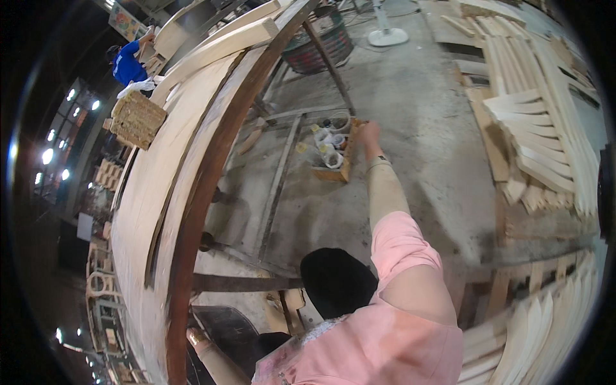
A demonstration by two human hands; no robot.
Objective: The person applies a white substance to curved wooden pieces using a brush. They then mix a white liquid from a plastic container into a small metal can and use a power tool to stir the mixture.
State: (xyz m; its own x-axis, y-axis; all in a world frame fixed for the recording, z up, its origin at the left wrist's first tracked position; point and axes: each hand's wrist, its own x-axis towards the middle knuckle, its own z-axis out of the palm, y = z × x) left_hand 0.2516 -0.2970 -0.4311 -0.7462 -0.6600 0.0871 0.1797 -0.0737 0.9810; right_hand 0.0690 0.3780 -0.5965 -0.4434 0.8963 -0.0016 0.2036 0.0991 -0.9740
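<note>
Out ahead, my right arm reaches down to a small wooden box (332,174) low beside the frame under the workbench. My right hand (367,133) is closed on the box's far right corner. Inside the box stand several whitish plastic cups and bottles, one cup (333,160) near its front end; what they contain is too small to tell. My left hand (192,328) is low at the left, by the edge of the workbench (204,168), with a gold-coloured band at the wrist. Its fingers are hidden behind that edge.
Curved wooden pieces (532,138) lie stacked on the right, more (523,340) at lower right. A black round stool seat (339,282) is close to me. Beyond the bench are a dark basket (319,42) and a white stand base (388,37). A person in blue (128,66) works far left.
</note>
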